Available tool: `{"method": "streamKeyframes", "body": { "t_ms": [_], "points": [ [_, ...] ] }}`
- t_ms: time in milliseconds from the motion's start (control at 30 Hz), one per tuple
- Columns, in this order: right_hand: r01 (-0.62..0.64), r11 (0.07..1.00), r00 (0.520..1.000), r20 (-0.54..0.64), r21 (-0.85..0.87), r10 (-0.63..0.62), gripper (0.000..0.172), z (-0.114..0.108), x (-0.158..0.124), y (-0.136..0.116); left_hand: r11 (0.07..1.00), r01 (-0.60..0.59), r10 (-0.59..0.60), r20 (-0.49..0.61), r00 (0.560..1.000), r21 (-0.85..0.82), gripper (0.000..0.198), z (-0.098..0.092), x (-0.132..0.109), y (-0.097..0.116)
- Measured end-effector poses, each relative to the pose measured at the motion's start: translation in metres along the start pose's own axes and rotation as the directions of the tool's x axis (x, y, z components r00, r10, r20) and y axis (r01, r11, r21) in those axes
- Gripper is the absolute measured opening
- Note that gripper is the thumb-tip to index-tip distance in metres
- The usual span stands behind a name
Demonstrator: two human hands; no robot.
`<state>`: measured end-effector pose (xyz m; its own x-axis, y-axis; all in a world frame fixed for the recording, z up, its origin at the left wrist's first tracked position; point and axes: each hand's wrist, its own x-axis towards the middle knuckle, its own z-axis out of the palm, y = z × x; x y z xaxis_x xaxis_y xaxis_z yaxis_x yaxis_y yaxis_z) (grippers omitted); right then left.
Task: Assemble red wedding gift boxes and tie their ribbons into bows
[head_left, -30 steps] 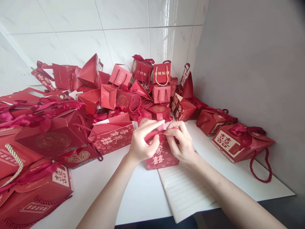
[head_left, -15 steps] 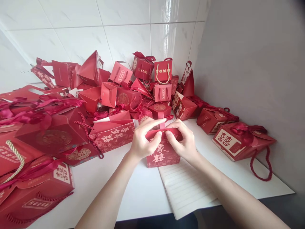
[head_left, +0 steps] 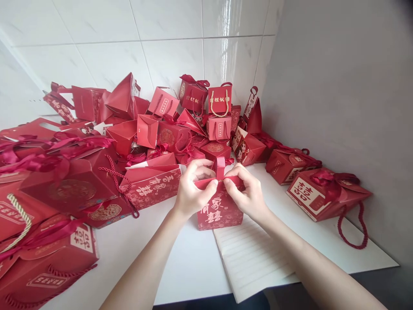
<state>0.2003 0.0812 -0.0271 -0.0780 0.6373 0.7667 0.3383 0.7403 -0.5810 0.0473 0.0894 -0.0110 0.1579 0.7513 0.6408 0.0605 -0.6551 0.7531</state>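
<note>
A red gift box [head_left: 220, 215] with pale lettering stands upright in front of me, its base beside and partly over the edge of a lined notebook [head_left: 251, 258]. My left hand [head_left: 197, 187] pinches the box's top edge from the left, thumb in front and fingers behind. From the right, my right hand [head_left: 244, 189] grips the same edge, its thumb close to the other one. Between the two hands a pink-red ribbon loop [head_left: 220, 167] rises from the top of the box. Some fingertips are hidden behind the box.
Many red gift boxes [head_left: 167, 133] are heaped at the back against the tiled wall [head_left: 171, 60]. Larger ribboned boxes [head_left: 61, 254] crowd the left. Two more, one a double-happiness box [head_left: 325, 193], sit along the grey wall at right. The white table [head_left: 190, 267] ends near me.
The ribbon band stood up straight behind the fingers and now forms a lower, rounded loop. My left index finger has drawn back from it. The view has tilted slightly.
</note>
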Motion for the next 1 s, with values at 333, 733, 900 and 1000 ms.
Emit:
{"method": "streamKeyframes", "body": {
  "t_ms": [333,733,900,1000],
  "points": [
    [0.004,1.0,1.0,0.001,0.026,-0.004,0.012,0.0001,-0.0008,0.0029,1.0,0.01,-0.011,0.007,1.0,0.016,0.009,-0.0011,0.0032,0.002],
    [-0.013,1.0,1.0,0.005,0.012,0.013,0.012,-0.0006,-0.0001,0.0009,1.0,0.022,-0.022,0.0,1.0,0.003,0.012,-0.0014,0.0026,-0.0005],
    [0.021,0.999,1.0,0.018,0.024,-0.021,0.011,-0.0006,-0.0002,0.0028,0.998,0.054,-0.053,0.028,0.998,-0.028,0.011,-0.0014,0.0029,-0.0008],
    [0.04,0.999,0.999,0.01,0.026,-0.04,0.009,0.0002,-0.0002,0.0029,0.998,0.063,-0.061,0.056,0.997,-0.032,0.007,-0.0016,0.0026,-0.0017]
  ]
}}
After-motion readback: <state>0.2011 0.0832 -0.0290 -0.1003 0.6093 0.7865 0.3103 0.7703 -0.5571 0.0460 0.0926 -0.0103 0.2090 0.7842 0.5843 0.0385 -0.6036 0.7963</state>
